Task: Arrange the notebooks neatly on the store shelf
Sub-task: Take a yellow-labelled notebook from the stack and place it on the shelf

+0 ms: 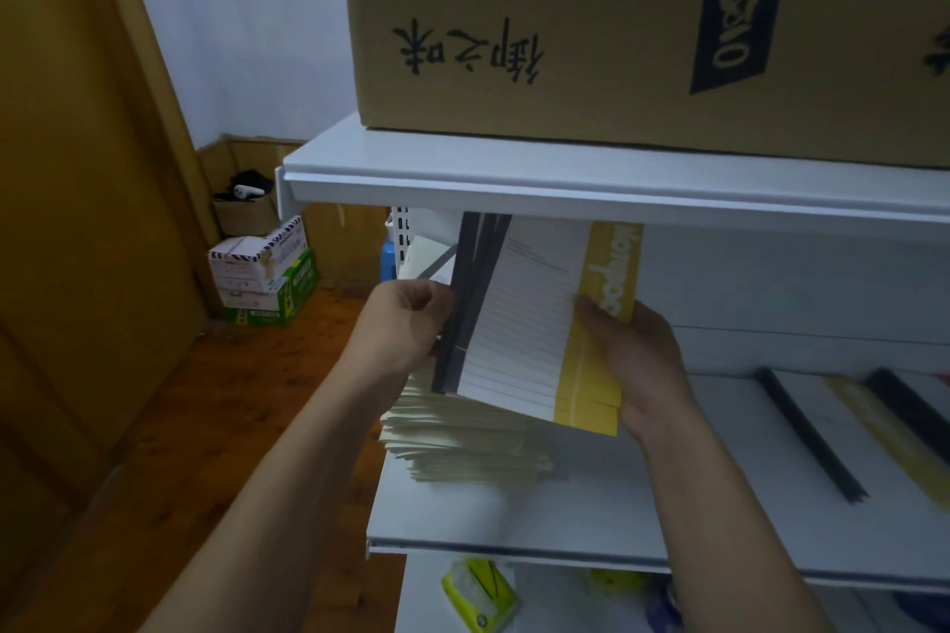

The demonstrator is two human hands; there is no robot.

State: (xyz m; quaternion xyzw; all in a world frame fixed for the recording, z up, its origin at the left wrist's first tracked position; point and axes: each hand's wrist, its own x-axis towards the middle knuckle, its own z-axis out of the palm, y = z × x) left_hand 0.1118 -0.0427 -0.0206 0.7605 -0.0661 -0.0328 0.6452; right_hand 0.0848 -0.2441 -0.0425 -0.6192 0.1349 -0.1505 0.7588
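Note:
I hold a small bundle of notebooks (pixel 534 324) upright and tilted between both hands, above the white middle shelf (pixel 565 519). They have black spines, lined white covers and a yellow band. My left hand (pixel 406 324) grips the spine side. My right hand (pixel 637 360) clasps the yellow edge. Below the bundle lies a flat stack of pale yellow notebooks (pixel 462 442) at the shelf's left end. More notebooks with black spines (pixel 874 432) lie flat at the right of the same shelf.
A large cardboard box (pixel 617 26) sits on the upper shelf (pixel 514 170). Small cartons (pixel 262 272) are stacked on the wooden floor by the wall. A wooden door (pixel 67 195) is at left. Yellow packets (pixel 478 591) lie on the lower shelf.

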